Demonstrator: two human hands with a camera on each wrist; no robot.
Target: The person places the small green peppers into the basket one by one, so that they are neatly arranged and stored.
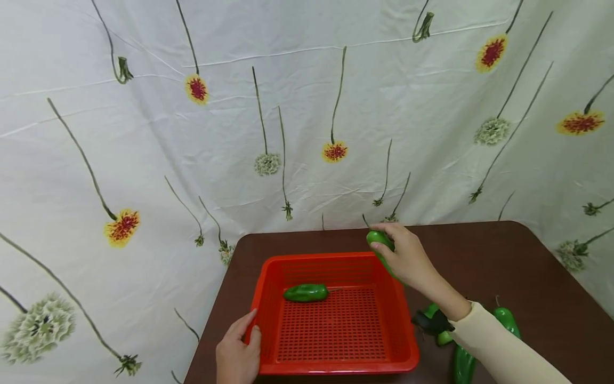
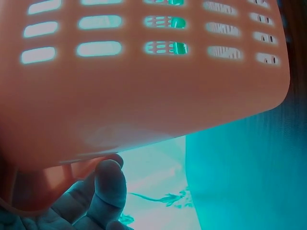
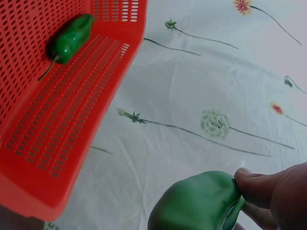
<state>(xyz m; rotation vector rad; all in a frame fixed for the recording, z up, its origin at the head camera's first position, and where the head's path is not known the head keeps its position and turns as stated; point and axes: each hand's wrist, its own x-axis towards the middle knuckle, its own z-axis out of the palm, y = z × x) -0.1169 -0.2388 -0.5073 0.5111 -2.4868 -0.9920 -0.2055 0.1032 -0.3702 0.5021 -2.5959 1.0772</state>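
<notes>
The green pepper (image 1: 378,238) is up by the far-right corner of the red basket (image 1: 338,368), clamped in my right fingers (image 1: 385,228); a loosened pinch (its skin looks slick) could drop it outside. My left fingers (image 1: 241,325) grip the left rim; more peppers (image 1: 464,365) lie right on the counter (image 1: 479,256).

One smooth green pepper (image 1: 379,238) is held aslant over the far right corner of the red perforated basket (image 1: 336,368), which stands upright on the bench (image 1: 479,256); another glossy green pepper (image 1: 306,293) lies inside, stem pointing right, toward the far left corner
</notes>
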